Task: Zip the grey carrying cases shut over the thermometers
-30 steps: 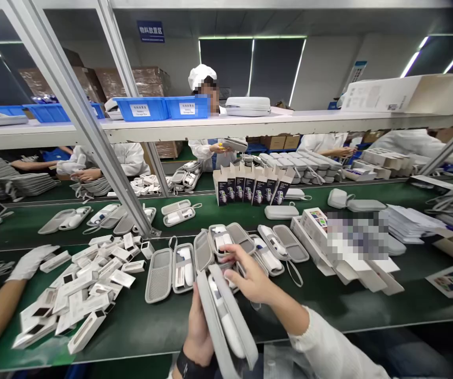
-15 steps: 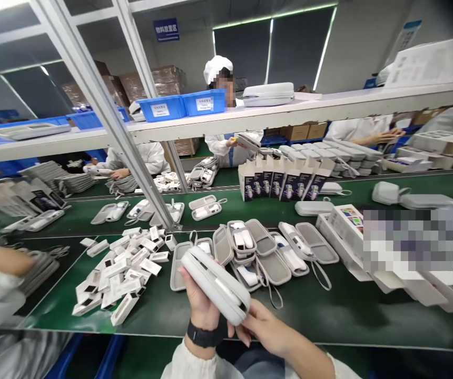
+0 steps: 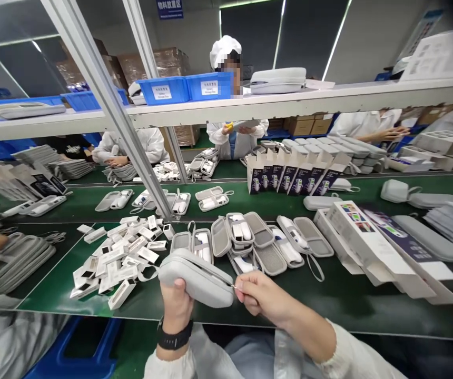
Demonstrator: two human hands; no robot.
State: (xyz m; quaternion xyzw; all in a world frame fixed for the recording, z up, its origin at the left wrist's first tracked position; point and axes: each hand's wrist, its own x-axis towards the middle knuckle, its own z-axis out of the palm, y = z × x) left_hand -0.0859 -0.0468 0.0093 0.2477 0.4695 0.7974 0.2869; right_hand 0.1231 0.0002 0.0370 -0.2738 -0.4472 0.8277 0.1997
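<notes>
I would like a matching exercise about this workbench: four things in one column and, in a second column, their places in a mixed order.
Things:
1. blue bins
2. black watch
3. grey zip case
4. small white boxes

Places:
A. held in the left hand, right hand at its zipper
B. on the upper shelf
C. strapped around the wrist
D. piled on the green belt

Pairs: 1-B, 2-C, 3-A, 4-D.

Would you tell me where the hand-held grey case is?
Head view, bottom centre: the case sits in the left hand, right hand at its zipper end, beside the white boxes.
</notes>
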